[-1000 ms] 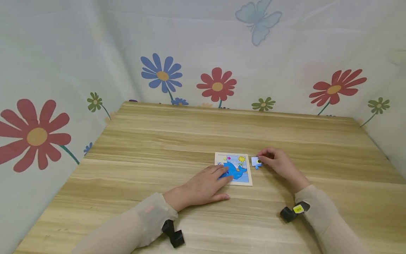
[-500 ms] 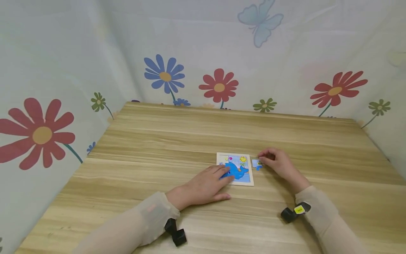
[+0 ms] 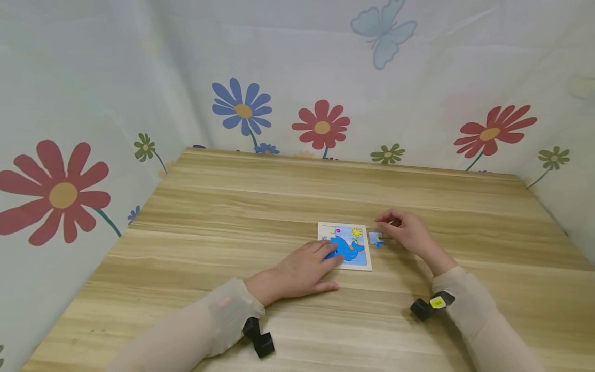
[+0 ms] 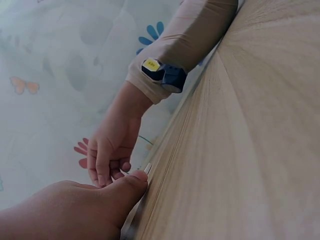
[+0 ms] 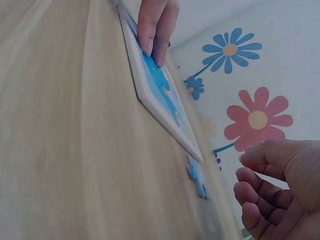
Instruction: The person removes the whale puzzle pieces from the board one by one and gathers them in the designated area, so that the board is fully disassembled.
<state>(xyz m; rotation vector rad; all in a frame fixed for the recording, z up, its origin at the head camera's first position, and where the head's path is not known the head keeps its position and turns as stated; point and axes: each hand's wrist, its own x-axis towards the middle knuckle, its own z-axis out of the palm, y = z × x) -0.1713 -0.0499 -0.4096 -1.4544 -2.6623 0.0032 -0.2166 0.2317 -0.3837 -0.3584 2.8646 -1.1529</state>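
Note:
A square jigsaw puzzle (image 3: 358, 256) with a pale frame lies on the table, showing a blue whale and a yellow sun-like flower. My left hand (image 3: 302, 271) rests on its left part with fingers stretched out, covering some of the picture. Just right of the frame lies a loose blue puzzle piece (image 3: 375, 238), also seen in the right wrist view as a knobbed piece (image 5: 195, 179) flat on the wood. Beside and above that piece hovers my right hand (image 3: 411, 235), its fingers loosely bent and holding nothing; the right wrist view shows them apart from the piece.
A wood-grain table (image 3: 241, 196) spans the space under both arms. Behind it hangs a pale curtain (image 3: 288, 57) printed with flowers and a butterfly. Each sleeved wrist carries a small black camera mount (image 3: 257, 338).
The loose piece, earlier at the right fingertips, has turned slightly and now lies by the frame. My right fingers have lifted off it. The left hand stays on the puzzle.

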